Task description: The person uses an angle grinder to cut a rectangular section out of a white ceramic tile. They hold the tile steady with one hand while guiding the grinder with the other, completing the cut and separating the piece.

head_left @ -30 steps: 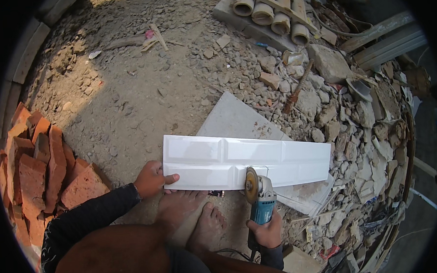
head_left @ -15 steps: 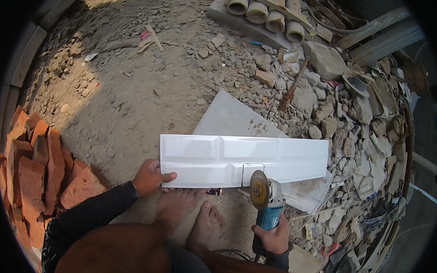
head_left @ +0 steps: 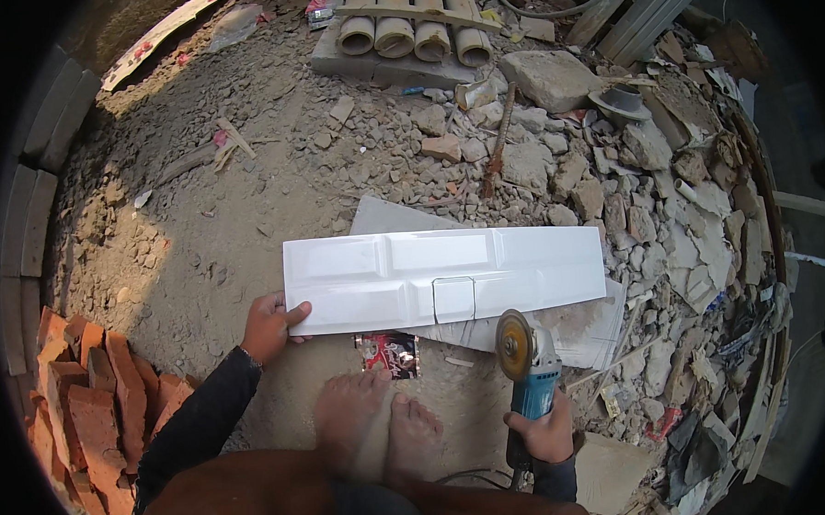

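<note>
A long glossy white wall tile (head_left: 541,252) with raised brick-like panels lies across a grey slab (head_left: 563,338). On its lower edge a small rectangle is outlined in dark marker. My left hand (head_left: 270,328) is closed on the tile's lower left corner, thumb on top, fingers partly hidden beneath. In my right hand (head_left: 547,429) is a teal and silver angle grinder (head_left: 534,395), held by its body. The grinder's worn yellowish disc (head_left: 515,345) stands upright by the tile's lower edge, right of the outlined rectangle. Whether it touches the tile I cannot tell.
My bare feet (head_left: 355,412) are just below the tile, beside a red and black packet (head_left: 389,353). Broken red bricks (head_left: 97,418) are heaped at left. Rubble (head_left: 655,321) covers the right side. Pipes (head_left: 412,27) lie at the back, and a cable (head_left: 473,478) trails near the grinder.
My head view has shifted. The tile now sits farther from my feet, uncovering more of the packet. The grinder's disc has moved right, away from the outlined rectangle.
</note>
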### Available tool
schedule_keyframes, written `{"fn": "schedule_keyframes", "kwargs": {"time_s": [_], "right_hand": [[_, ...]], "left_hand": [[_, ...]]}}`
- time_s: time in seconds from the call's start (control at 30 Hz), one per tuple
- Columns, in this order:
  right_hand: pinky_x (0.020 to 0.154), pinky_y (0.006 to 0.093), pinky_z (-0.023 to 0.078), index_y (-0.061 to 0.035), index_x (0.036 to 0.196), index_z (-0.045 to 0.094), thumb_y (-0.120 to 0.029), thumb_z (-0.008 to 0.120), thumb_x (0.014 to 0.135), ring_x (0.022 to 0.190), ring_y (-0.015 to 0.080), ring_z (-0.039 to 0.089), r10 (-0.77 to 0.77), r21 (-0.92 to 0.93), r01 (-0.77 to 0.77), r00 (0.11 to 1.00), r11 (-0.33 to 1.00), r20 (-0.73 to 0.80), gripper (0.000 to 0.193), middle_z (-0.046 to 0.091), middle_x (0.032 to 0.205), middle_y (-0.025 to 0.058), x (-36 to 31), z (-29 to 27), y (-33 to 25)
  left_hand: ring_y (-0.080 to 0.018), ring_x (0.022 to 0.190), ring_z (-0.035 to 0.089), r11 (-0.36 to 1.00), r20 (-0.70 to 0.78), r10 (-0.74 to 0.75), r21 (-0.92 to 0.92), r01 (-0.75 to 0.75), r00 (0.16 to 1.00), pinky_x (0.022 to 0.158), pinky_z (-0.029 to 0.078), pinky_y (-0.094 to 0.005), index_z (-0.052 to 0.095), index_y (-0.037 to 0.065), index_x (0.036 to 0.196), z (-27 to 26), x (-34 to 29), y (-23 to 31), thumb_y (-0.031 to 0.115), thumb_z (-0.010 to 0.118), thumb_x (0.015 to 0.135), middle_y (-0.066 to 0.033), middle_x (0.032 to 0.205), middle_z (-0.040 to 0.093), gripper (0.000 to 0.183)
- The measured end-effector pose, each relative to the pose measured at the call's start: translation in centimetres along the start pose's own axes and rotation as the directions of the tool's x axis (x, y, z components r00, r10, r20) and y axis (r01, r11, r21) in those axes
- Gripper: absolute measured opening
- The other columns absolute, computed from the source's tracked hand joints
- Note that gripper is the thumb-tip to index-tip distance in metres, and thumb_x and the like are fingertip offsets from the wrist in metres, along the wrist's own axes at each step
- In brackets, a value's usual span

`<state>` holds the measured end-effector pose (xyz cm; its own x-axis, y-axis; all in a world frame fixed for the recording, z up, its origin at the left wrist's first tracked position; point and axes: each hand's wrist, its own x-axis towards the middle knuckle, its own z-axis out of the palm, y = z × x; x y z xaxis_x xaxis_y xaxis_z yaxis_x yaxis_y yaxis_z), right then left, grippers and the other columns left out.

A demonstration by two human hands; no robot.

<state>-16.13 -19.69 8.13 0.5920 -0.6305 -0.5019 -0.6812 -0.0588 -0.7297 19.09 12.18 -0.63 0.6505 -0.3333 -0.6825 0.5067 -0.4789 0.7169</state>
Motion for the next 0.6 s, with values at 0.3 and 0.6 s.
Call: {"fn": "schedule_keyframes", "kwargs": {"time_s": [0.3, 0.6], "right_hand": [[0.087, 0.0407, 0.059, 0.0017, 0.118, 0.070, -0.012, 0.090, 0.069, 0.088, 0.0243, 0.072, 0.029, 0.105, -0.029, 1.000, 0.994, -0.004, 0.054, 0.075, 0.096, 0.0120, 0.9, 1.5, 1.1], [0.089, 0.0447, 0.060, 0.0021, 0.122, 0.071, -0.017, 0.090, 0.070, 0.092, 0.0374, 0.077, -0.117, 0.045, 0.120, 0.991, 0.992, -0.067, 0.058, 0.077, 0.100, 0.0216, 1.9, 2.5, 1.2]], "left_hand": [[-0.0165, 0.071, 0.073, 0.999, -0.040, 0.028, 0.029, -0.026, 0.999, 0.063, 0.058, -0.0297, 0.071, -0.008, 0.124, -0.6, 2.6, -0.5, 0.025, 0.078, 0.104, -0.0116, 0.096, 0.079, 0.039], [-0.0074, 0.073, 0.051, 0.999, -0.128, 0.024, -0.041, -0.029, 0.991, 0.066, 0.044, -0.0282, 0.062, 0.009, 0.099, -1.8, 3.7, 0.7, 0.025, 0.076, 0.106, 0.0047, 0.085, 0.057, 0.022]]}}
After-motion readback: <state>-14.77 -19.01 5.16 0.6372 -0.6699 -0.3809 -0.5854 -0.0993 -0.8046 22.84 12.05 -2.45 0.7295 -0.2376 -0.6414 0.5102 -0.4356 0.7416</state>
